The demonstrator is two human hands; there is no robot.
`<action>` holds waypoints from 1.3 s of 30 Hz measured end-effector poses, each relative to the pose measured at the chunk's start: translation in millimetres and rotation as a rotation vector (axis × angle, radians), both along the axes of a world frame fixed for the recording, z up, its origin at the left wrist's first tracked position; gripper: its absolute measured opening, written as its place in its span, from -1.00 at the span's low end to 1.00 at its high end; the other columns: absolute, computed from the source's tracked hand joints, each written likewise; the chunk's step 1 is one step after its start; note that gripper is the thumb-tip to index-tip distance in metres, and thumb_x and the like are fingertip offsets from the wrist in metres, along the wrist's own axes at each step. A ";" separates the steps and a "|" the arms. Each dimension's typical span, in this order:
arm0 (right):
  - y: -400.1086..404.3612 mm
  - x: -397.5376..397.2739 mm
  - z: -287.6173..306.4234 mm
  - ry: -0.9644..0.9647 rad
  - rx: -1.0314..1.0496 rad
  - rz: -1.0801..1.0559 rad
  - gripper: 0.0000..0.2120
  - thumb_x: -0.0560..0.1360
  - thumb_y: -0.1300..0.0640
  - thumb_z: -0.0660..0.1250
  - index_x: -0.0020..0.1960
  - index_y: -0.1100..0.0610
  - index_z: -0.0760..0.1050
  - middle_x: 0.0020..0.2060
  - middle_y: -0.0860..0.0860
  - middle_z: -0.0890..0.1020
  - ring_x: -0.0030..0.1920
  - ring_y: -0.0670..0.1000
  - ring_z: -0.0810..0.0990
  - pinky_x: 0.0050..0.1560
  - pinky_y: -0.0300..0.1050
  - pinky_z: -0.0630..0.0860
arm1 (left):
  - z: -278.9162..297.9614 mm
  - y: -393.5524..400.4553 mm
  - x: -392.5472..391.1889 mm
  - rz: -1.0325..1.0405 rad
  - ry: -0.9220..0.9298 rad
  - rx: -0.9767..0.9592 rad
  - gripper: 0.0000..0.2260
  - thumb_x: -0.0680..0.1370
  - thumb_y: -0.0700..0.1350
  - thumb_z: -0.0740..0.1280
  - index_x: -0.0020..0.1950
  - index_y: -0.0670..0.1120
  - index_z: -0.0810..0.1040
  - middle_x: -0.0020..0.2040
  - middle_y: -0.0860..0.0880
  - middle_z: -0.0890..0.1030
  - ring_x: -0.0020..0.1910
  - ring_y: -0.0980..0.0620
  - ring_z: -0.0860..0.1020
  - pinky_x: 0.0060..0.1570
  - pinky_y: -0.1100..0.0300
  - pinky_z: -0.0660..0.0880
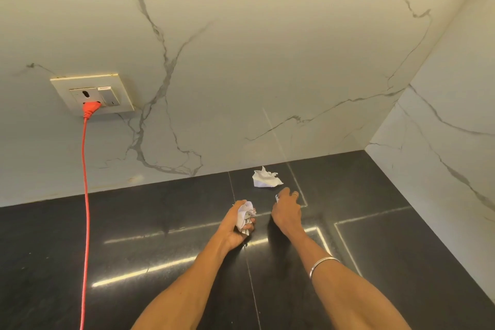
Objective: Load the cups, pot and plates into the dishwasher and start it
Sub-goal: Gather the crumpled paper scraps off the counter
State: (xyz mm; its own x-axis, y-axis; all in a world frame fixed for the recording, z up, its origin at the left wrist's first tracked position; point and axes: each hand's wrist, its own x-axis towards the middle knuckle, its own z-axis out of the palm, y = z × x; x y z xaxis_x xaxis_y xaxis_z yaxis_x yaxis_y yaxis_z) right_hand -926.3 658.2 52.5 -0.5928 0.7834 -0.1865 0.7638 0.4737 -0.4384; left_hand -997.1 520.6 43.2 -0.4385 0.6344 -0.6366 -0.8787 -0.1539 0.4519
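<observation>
No cups, pot, plates or dishwasher can be seen; just beyond the right hand [286,209] a crumpled white paper [266,177] lies on the black counter [134,236]. The left hand [238,225] curls round a crumpled white wad [245,214]. The right hand's fingers bend toward the counter, seemingly pinching a small pale scrap [276,198], though this is unclear.

The counter [134,236] is glossy black stone with faint speckles and pale seam lines. The far and right wall [267,61] is white marble patterned with grey veins. At left, an orange-red plug [90,108] and cord [85,195] hang from a cream socket plate [92,94]. 2 crumpled papers [266,177] are white; the left hand [238,225] grips 1, possibly with grey print. A silver bangle [322,265] circles the right wrist.
</observation>
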 end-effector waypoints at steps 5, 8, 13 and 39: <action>12.8 -6.9 3.6 0.139 0.019 -0.038 -0.58 0.60 0.22 0.18 0.45 0.21 0.29 0.35 0.28 0.24 0.23 0.28 0.43 0.19 0.04 0.45 | -1.3 6.7 -2.9 -0.018 -0.004 0.005 -0.76 0.48 -0.12 0.45 0.03 -0.17 0.46 -0.27 -0.16 0.52 -0.39 0.01 0.44 -0.61 0.28 0.34; 20.6 -11.4 18.2 0.282 0.069 -0.072 -0.67 0.58 0.21 0.24 0.34 0.20 0.44 0.27 0.18 0.30 0.18 0.19 0.44 0.15 -0.04 0.45 | 1.4 15.5 -8.1 -0.004 -0.001 0.014 -0.78 0.50 -0.13 0.42 0.03 -0.16 0.44 -0.28 -0.16 0.52 -0.43 0.01 0.44 -0.61 0.29 0.32; 31.3 -29.0 30.8 0.447 0.065 0.068 -0.79 0.58 0.13 0.29 0.21 0.10 0.49 0.26 0.04 0.30 0.22 0.10 0.46 0.10 -0.20 0.44 | -1.4 15.8 -8.0 0.028 0.048 0.022 -0.85 0.54 -0.09 0.38 -0.09 -0.16 0.48 -0.28 -0.13 0.50 -0.45 0.04 0.41 -0.61 0.30 0.27; 24.2 -37.0 -7.9 -0.147 0.140 0.299 -0.58 0.55 0.07 0.30 0.36 0.02 0.26 0.34 0.26 0.29 0.20 0.31 0.39 0.14 0.12 0.47 | -0.2 11.0 -0.5 0.068 0.093 0.070 -0.80 0.60 -0.07 0.30 -0.16 -0.16 0.51 -0.27 -0.13 0.48 -0.43 0.06 0.42 -0.61 0.32 0.30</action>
State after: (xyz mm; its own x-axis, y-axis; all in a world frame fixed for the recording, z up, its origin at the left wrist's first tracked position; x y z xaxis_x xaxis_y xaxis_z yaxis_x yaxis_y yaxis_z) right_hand -963.3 682.4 44.6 -0.7746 0.6032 -0.1903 0.6324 0.7335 -0.2489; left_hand -997.7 531.6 43.0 -0.5368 0.6424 -0.5469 -0.8202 -0.2455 0.5167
